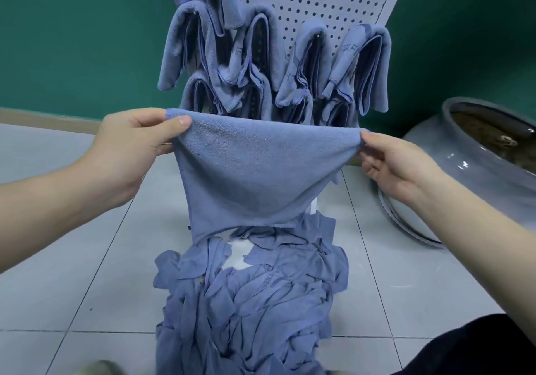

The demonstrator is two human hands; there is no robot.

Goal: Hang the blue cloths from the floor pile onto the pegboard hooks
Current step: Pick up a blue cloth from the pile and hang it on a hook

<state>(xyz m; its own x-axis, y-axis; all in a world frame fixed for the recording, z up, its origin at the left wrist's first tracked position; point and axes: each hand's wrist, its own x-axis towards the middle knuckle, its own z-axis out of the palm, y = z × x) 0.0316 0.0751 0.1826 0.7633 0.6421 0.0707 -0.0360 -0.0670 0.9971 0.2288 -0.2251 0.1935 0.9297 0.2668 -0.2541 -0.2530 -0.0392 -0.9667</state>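
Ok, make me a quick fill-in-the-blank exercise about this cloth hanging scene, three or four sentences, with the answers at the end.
1. Both hands, the left hand and the right hand, hold one blue cloth by its top ____.
2. The pile of cloths lies on the tiled ____.
3. The pegboard stands against a ____ wall.
4. The big grey pot stands to the ____ of the pegboard.

Missing words: corners; floor; green; right
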